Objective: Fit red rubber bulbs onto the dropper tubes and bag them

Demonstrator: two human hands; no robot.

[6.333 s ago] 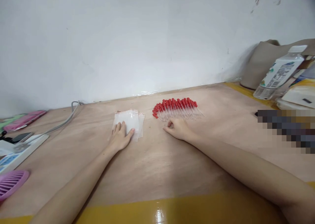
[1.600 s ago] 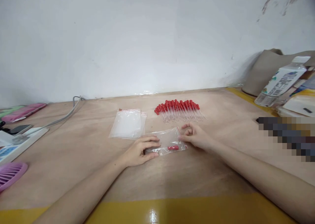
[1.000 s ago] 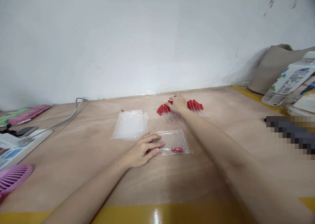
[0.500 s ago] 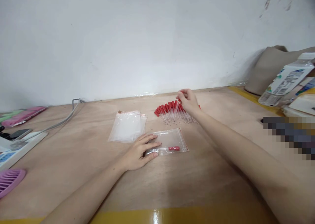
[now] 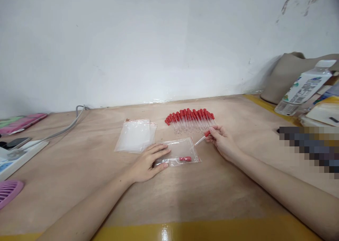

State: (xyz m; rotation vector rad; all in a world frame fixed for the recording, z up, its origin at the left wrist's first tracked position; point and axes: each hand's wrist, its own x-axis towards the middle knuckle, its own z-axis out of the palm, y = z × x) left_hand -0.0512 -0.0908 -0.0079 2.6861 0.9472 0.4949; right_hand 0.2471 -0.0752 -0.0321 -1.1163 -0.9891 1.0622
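Note:
My left hand (image 5: 150, 163) lies with fingers spread on a clear zip bag (image 5: 180, 147), resting over its left end. Inside that bag is one glass dropper with a red rubber bulb (image 5: 185, 158). My right hand (image 5: 222, 142) pinches another dropper (image 5: 203, 137) by its red bulb; its clear tube slants down and left to the bag's right edge, where the red strip runs. I cannot tell whether the tip is inside the bag's mouth. Behind, a fanned row of red-bulbed droppers (image 5: 189, 115) lies with tubes toward me. Left of it sits a stack of clear zip bags (image 5: 135, 135).
On the left are a power strip (image 5: 23, 160) with a grey cable (image 5: 66, 126), a dark phone (image 5: 18, 143), a pink packet (image 5: 23, 124) and a purple slatted object (image 5: 10, 192). On the right stand a plastic bottle (image 5: 304, 87) and a beige bag (image 5: 278, 75).
My right hand has come from the dropper row toward me, down to the bag's right edge, with one dropper in its fingers. My left hand stays on the bag.

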